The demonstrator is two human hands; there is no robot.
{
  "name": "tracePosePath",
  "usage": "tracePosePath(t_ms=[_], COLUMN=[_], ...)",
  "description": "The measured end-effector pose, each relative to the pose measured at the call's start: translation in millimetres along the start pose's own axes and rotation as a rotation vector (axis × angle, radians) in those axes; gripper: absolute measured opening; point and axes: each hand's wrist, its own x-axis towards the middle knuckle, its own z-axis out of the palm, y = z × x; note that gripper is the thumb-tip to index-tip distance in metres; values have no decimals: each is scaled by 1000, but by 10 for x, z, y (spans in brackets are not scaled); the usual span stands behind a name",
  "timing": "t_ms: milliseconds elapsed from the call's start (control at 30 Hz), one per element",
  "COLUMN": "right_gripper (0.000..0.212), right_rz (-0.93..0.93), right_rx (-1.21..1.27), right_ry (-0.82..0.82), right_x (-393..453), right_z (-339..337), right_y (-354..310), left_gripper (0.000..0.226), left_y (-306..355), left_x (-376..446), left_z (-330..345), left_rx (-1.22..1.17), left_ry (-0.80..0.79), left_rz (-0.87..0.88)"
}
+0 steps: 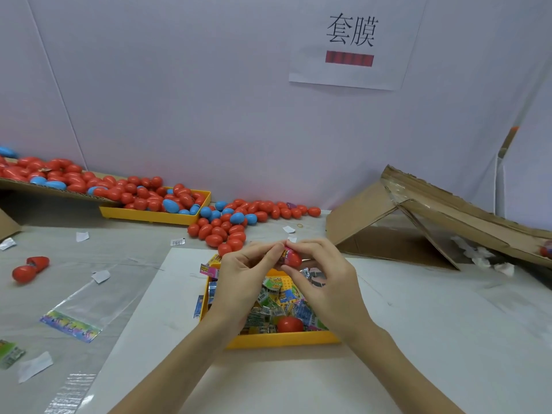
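- The grip is a two-handed pinch. The fingertips of the left hand [242, 282] and right hand [322, 282] meet around 1 red egg [294, 259], held in the air above the counter.
- The egg sits at 12 o'clock from both palms, right between the fingertips, so neither hand is nearer; each closes on it from its own side.
- Its long axis runs roughly from 10 o'clock to 4 o'clock. A pink printed sleeve [285, 254] covers the 10 o'clock end under the left thumb, and the bare red end points toward the right hand.
- My judgement: the next move turns on that axis, with the sleeve sliding along it toward 4 o'clock while the right hand steadies the bare end.
- The sleeve's lettering is too small to read.
- Directly below the hands, at 6 o'clock, is a yellow tray [280, 342] heaped with printed sleeves [268, 303] in green, blue and pink. Barcodes show, but no brand is legible. 1 loose egg [289, 324] lies in it.
- At 11 o'clock a pile of red and blue eggs [239, 222] spills from a second yellow tray [155, 218].
- At 9 o'clock lies a clear bag [89, 306] with a colourful strip.
- At 2 o'clock lies flattened cardboard [418, 222].
- At 12 o'clock a wall sign [351, 40] reads 套膜 above a red bar.
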Motion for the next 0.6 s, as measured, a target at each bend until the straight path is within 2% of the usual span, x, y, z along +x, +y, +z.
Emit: tracePosePath(t_ms=[100, 233, 333, 400, 467, 600], right_gripper=[32, 31, 29, 34, 37, 36], right_rz=[-5, 50, 219, 371, 446, 270], right_rx=[-62, -358, -610, -747, -830, -862], right_ry=[-38, 152, 243, 212, 157, 124], right_x=[195, 850, 1250, 1324, 1303, 1165], right_z=[-125, -642, -1079, -1214, -1212, -910], right_y=[60, 526, 1009, 1283, 1406, 1348], left_gripper=[32, 37, 40, 44, 46, 48], left_y=[4, 39, 34, 30, 32, 66], left_x=[70, 183, 217, 226, 225, 208], left_z=[-19, -169, -231, -253, -250, -237], left_rx=[40, 111, 97, 107, 119, 132], left_ry=[36, 189, 216, 204, 179, 128], left_rz=[-75, -124, -183, -211, -219, -216])
